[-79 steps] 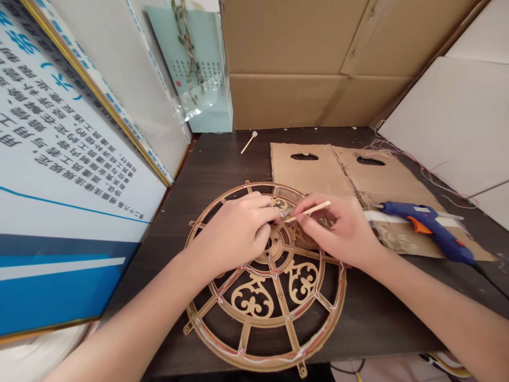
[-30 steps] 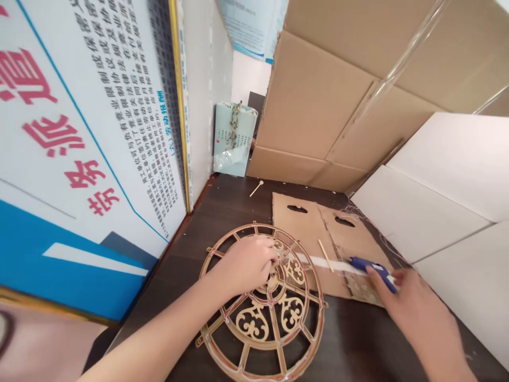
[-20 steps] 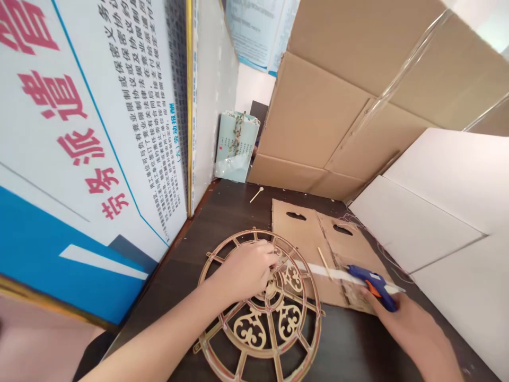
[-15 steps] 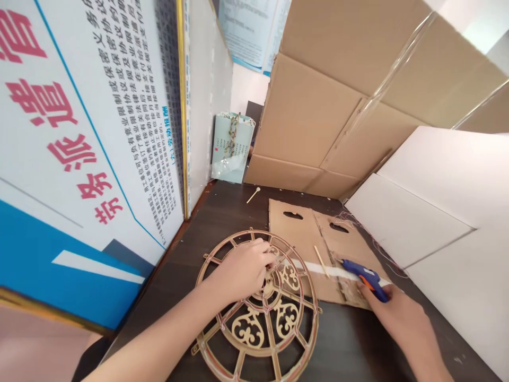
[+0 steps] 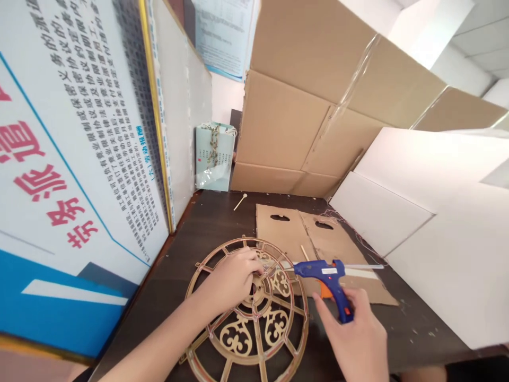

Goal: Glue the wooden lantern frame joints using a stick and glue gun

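Note:
A round wooden openwork frame (image 5: 259, 331) with scroll-shaped pieces lies on the dark table. My left hand (image 5: 240, 273) rests over its upper middle, fingers bent together and pointing down near a scroll piece; what they pinch, if anything, is hidden. My right hand (image 5: 353, 323) holds a blue hot glue gun (image 5: 326, 271) with an orange trigger by the handle. Its nozzle points left, near the frame's right upper rim, and a clear glue stick sticks out of its back.
Flat cardboard (image 5: 278, 228) with two holes and a thin stick lies behind. A small spoon-like stick (image 5: 240, 201), a pale blue bag (image 5: 215, 159), cardboard walls (image 5: 282, 122), white panels (image 5: 437, 265) and a printed board (image 5: 99, 159) surround the dark table (image 5: 175, 265).
My right hand has raised the glue gun off the cardboard and brought it left, beside the frame. My left hand stays at the frame. The whole view has shifted to the right.

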{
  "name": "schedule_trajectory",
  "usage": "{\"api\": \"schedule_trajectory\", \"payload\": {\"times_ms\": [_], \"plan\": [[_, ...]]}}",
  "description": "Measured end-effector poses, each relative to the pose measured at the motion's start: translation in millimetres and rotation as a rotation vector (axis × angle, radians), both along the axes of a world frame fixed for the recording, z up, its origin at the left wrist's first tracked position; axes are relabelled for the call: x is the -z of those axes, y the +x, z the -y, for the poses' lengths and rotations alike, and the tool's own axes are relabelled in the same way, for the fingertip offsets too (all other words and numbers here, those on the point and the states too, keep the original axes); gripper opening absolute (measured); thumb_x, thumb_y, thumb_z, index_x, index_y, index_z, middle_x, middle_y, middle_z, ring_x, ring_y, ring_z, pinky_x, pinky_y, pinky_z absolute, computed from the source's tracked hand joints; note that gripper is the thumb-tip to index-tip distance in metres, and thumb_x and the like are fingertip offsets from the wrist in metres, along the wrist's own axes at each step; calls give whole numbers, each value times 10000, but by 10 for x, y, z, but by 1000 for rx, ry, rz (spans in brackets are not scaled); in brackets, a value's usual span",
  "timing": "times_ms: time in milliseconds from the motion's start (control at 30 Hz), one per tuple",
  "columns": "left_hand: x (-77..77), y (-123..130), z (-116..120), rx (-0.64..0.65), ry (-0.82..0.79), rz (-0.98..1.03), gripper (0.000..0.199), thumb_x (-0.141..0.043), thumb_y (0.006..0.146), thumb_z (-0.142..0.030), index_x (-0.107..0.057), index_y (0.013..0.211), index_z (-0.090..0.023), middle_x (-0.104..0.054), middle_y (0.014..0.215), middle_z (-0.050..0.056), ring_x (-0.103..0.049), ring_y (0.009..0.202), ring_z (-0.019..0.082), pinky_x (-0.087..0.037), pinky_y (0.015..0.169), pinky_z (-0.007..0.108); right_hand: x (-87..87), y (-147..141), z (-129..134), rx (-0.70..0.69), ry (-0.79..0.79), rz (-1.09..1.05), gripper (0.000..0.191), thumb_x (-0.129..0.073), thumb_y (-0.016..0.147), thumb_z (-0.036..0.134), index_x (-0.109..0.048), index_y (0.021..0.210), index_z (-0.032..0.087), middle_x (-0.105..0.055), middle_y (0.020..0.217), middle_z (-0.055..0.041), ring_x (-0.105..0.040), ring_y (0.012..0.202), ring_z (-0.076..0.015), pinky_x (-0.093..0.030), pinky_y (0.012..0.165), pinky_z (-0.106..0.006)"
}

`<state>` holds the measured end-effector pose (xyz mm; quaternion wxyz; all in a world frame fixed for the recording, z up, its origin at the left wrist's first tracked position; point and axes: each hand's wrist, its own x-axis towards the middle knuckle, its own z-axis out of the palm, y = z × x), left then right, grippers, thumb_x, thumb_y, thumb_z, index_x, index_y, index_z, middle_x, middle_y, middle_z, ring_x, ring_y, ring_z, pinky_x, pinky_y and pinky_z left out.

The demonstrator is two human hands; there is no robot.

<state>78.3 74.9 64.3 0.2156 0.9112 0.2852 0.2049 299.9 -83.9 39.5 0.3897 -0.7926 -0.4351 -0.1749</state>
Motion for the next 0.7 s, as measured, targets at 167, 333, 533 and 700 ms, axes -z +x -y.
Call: {"api": "schedule_trajectory", "payload": {"times_ms": [167, 333, 533, 700], "plan": [[-37, 23, 46, 47, -22, 15, 430, -418, 782, 79, -736, 911, -181, -662, 968, 49, -610, 1024, 232, -506, 921, 405, 87, 5, -67, -21, -14, 99, 619, -442, 874, 880, -528, 893, 267, -706, 660, -4, -688, 503, -246, -504, 416, -311], [-45, 39, 51, 69, -28, 44, 389, -420, 781, 80, -707, 875, -167, -649, 939, 47, -601, 1002, 220, -501, 912, 390, 187, -16, -100, -52, -51, 136, 574, -439, 913, 833, -530, 924, 266, -707, 699, -9, -695, 538, -248, -496, 429, -303], [14, 60, 25, 73, -18, 74, 367, -423, 802, 66, -704, 864, -163, -642, 908, 45, -589, 974, 217, -497, 912, 388, 299, -51, -107, -77, -51, 120, 547, -474, 918, 806, -552, 941, 265, -683, 687, 0, -683, 550, -238, -517, 487, -302], [31, 57, 27, 73, -7, 81, 370, -425, 799, 64, -710, 864, -163, -650, 900, 43, -593, 961, 214, -498, 909, 382, 298, -74, -104, -97, -51, 134, 547, -478, 921, 805, -552, 942, 263, -685, 697, 6, -692, 554, -228, -511, 472, -288]]}}
